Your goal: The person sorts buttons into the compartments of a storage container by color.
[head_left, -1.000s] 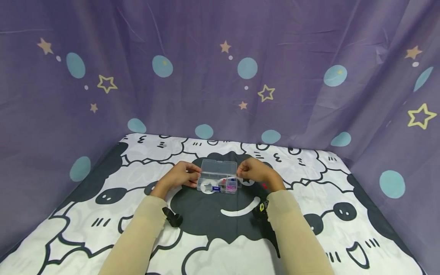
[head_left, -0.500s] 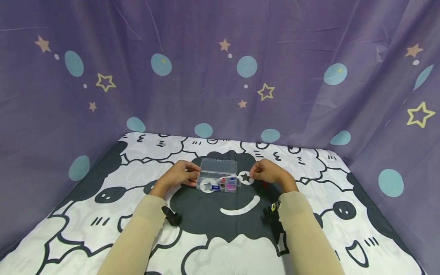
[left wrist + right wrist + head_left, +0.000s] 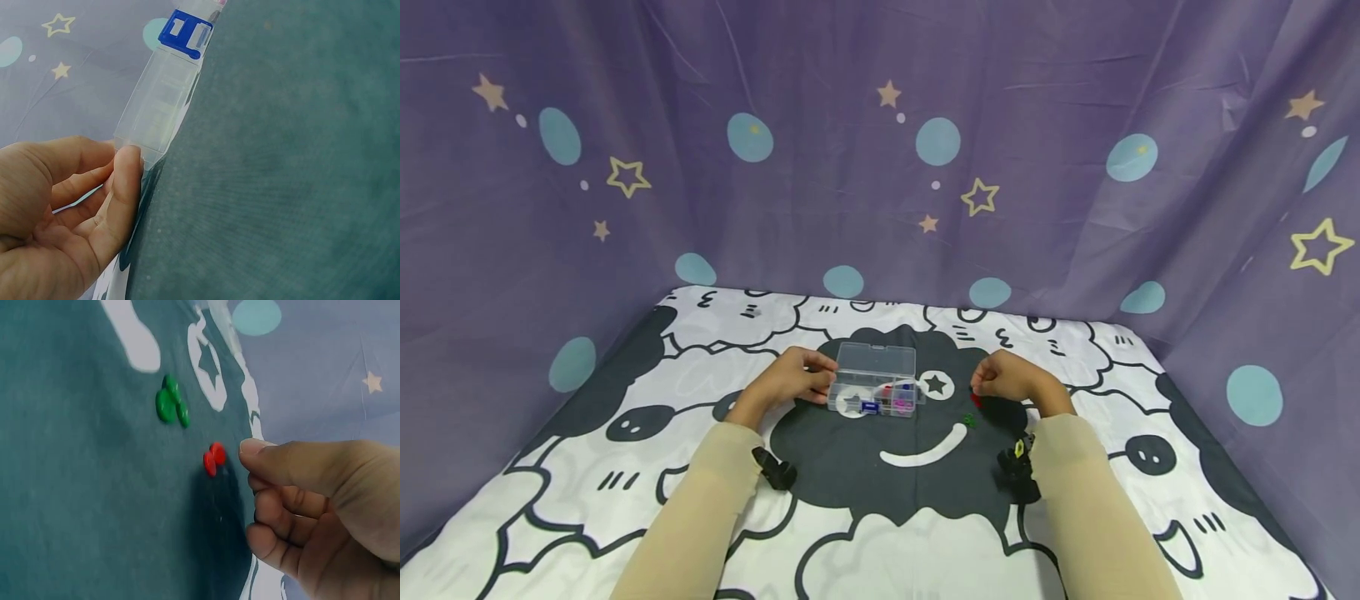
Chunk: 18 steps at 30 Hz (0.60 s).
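A clear plastic compartment box lies with its lid raised. My left hand holds its left end; in the left wrist view, the thumb and fingers are at the box's corner. Inside are a blue piece with cut-out shapes, plus pink and red bits. Over the cloth my right hand is beside two small glossy red pieces, its fingers loosely curled. Nothing shows between the thumb and fingers, and the red pieces are apart from them. Small green rounded pieces sit nearby.
A sheep-patterned cloth covers the surface, with a dark sheep face beneath the box. Purple curtain with stars and spots hangs behind and at both sides. A black wrist device sits on the right sleeve.
My right hand has moved from the box's right end rightward to the red pieces, uncovering the printed eye and the green pieces. My left hand stays on the box.
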{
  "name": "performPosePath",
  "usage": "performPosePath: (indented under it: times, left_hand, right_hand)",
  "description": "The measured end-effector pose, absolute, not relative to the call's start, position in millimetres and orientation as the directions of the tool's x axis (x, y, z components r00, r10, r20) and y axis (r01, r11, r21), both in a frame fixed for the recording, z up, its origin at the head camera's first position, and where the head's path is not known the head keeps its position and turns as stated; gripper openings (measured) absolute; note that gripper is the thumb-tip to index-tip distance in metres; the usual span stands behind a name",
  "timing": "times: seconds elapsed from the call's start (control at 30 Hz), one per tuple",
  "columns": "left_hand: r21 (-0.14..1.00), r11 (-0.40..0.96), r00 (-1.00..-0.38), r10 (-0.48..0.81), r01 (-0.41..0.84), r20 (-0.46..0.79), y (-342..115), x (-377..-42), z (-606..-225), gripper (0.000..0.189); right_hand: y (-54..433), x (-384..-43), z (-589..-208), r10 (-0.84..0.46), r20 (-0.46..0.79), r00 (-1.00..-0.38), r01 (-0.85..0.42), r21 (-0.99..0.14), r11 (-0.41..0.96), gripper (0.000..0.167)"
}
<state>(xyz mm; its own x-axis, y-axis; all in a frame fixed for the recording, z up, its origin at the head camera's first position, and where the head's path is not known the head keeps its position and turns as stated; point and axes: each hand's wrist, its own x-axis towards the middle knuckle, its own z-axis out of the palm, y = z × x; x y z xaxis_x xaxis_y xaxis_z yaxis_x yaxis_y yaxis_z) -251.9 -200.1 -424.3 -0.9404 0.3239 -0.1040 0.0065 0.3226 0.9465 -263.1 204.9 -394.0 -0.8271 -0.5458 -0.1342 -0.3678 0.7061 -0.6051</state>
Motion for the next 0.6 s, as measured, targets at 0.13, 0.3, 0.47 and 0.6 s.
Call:
performPosePath:
  times: [0.13,0.3,0.47,0.6]
  left_hand:
    - [0.946,0.323,-0.941,0.321,0.004,-0.105,-200.1,-251.9,-424.4,0.029]
    - [0.945,0.326,-0.941,0.319,0.000,-0.110,-199.9,-251.3,-423.6,0.029]
    - [0.946,0.324,-0.945,0.305,-0.014,-0.119,-198.8,-250.8,-422.5,0.028]
    - [0.945,0.326,-0.944,0.307,-0.012,-0.118,-198.8,-250.8,-421.9,0.028]
  right_hand:
    - [209.0,-265.5,-394.6,-0.549,-0.160,-0.820,-0.351,-0.617,0.704,0.005]
    - [210.1,-267.3,-395.0,-0.556,-0.177,-0.812,-0.343,-0.626,0.700,0.003]
    - [209.3,-269.8,-397.2,-0.557,-0.181,-0.811,-0.339,-0.631,0.698,0.004]
    - [208.2,-271.2,-397.8,-0.564,-0.189,-0.804,-0.340,-0.632,0.697,0.006]
